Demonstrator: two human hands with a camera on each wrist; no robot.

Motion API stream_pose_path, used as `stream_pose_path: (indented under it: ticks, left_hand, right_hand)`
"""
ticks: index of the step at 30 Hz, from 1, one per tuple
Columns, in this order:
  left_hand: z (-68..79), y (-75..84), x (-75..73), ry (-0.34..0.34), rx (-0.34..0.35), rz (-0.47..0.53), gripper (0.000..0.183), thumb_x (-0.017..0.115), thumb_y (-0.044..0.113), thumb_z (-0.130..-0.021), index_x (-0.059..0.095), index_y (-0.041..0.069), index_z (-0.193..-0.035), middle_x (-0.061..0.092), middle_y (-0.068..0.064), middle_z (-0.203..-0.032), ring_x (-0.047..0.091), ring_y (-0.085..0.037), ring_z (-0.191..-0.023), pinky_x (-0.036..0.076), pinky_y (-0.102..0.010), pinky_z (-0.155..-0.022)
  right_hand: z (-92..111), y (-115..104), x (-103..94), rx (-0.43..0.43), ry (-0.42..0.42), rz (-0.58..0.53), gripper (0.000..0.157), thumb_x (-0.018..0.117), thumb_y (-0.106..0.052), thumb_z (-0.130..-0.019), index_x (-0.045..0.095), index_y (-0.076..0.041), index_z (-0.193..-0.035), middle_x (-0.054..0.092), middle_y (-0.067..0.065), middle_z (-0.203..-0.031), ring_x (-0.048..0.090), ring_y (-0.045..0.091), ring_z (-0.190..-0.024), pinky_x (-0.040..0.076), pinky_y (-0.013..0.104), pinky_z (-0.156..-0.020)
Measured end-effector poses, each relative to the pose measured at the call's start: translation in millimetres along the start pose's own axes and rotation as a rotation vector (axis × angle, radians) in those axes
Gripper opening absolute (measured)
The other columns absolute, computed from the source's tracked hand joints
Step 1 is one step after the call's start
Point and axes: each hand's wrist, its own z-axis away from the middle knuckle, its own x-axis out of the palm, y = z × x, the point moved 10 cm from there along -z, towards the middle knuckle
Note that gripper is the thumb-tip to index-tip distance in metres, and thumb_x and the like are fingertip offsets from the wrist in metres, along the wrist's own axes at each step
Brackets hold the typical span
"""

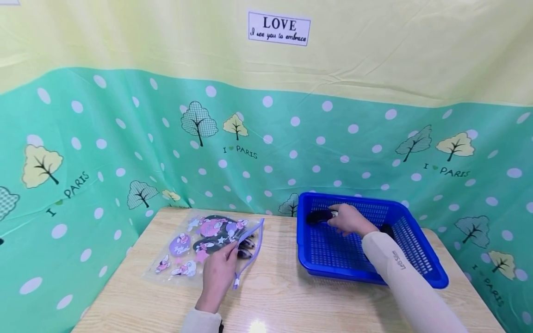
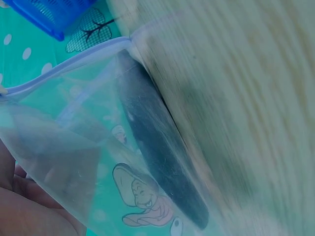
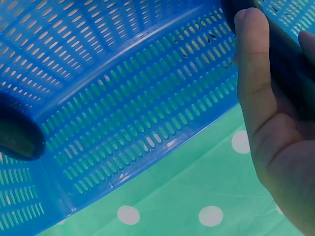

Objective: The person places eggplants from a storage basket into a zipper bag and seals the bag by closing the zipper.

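A clear zip bag point(image 1: 183, 266) printed with cartoon figures lies on the left of the table, with several dark eggplants point(image 1: 244, 253) inside, their stem ends toward the lilac zip edge. My left hand point(image 1: 218, 273) pinches the bag near its mouth, which gapes on the right. In the left wrist view, one eggplant point(image 2: 160, 142) shows through the plastic. My right hand point(image 1: 350, 218) reaches into the blue basket point(image 1: 333, 270) and grips an eggplant point(image 1: 318, 217) by its stem end. Another eggplant point(image 3: 19, 130) lies in the basket, partly hidden by my right forearm in the head view.
The wooden table point(image 1: 270, 296) has the bag on its left and the basket on its right. A green and yellow curtain point(image 1: 266, 171) printed with trees and dots hangs behind and around the table, close to the basket's back rim.
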Motion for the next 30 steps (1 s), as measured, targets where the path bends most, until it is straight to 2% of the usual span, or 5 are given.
stream_pose_path:
  ticks: [5,10,17,24,30]
  left_hand:
    - [0.3,0.0,0.6,-0.002,-0.005,0.008,0.028,0.065,0.009,-0.097,0.072,0.004,-0.123,0.073,-0.018,-0.112,0.041,-0.011,-0.043,0.034,-0.025,-0.038]
    - [0.1,-0.1,0.3,0.001,-0.003,-0.003,0.027,0.065,0.01,-0.097,0.072,0.005,-0.123,0.072,-0.017,-0.114,0.043,-0.011,-0.046,0.036,-0.027,-0.042]
    - [1.3,-1.4,0.1,-0.004,-0.017,0.005,0.028,0.065,0.01,-0.097,0.071,0.005,-0.124,0.072,-0.018,-0.115,0.04,-0.01,-0.043,0.034,-0.025,-0.038]
    - [1.7,-1.5,-0.4,-0.01,-0.023,0.018,0.029,0.064,0.01,-0.098,0.071,0.005,-0.125,0.073,-0.016,-0.11,0.04,-0.01,-0.043,0.032,-0.024,-0.037]
    - [1.1,-1.0,-1.1,-0.008,-0.014,0.024,0.028,0.064,0.01,-0.097,0.071,0.005,-0.124,0.074,-0.015,-0.107,0.041,-0.011,-0.043,0.032,-0.025,-0.037]
  right_hand:
    - [2.0,0.9,-1.4,-0.01,0.007,0.001,0.063,0.064,-0.014,-0.098,0.037,0.009,-0.15,0.07,0.018,-0.087,0.069,0.033,-0.078,0.059,0.043,-0.064]
    - [10.0,0.0,-8.2,-0.018,0.024,-0.064,0.065,0.062,-0.019,-0.101,0.034,0.01,-0.151,0.07,0.022,-0.096,0.07,0.035,-0.081,0.059,0.045,-0.067]
    - [29.8,-7.8,-22.6,-0.071,0.084,-0.173,0.067,0.06,-0.027,-0.103,0.032,0.005,-0.154,0.061,0.031,-0.126,0.072,0.035,-0.083,0.06,0.046,-0.07]
    - [52.9,-12.7,-26.6,-0.102,0.118,-0.285,0.067,0.06,-0.032,-0.103,0.035,0.006,-0.152,0.068,0.026,-0.113,0.072,0.037,-0.086,0.06,0.048,-0.071]
    - [68.4,-23.0,-29.0,-0.128,0.121,-0.33,0.065,0.061,-0.029,-0.103,0.036,0.005,-0.152,0.067,0.028,-0.112,0.071,0.039,-0.087,0.06,0.048,-0.071]
